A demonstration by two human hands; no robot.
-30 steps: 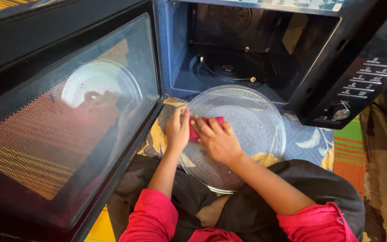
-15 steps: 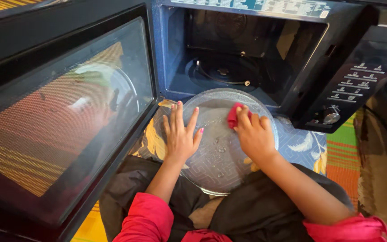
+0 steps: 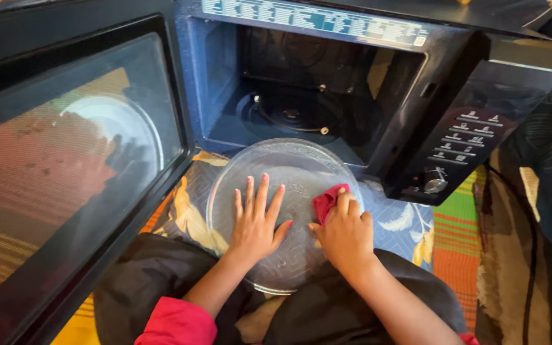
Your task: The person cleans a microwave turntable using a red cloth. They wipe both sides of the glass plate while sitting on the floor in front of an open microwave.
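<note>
A round clear glass turntable plate (image 3: 289, 160) lies across my lap in front of an open black microwave (image 3: 327, 108). My left hand (image 3: 255, 223) rests flat on the plate, fingers spread, holding nothing. My right hand (image 3: 346, 233) presses a small red cloth (image 3: 327, 199) onto the plate's right half, fingers closed over it. The plate's near edge reaches over my dark clothing.
The microwave door (image 3: 65, 172) stands swung open on the left. Its control panel with buttons and a knob (image 3: 464, 153) is at right. Inside sits the roller ring (image 3: 289, 115). A patterned blue mat (image 3: 404, 223) and striped rug (image 3: 461, 249) lie underneath.
My right hand with the red cloth has slid down from the plate's upper right toward its middle right. The left hand stays flat on the plate.
</note>
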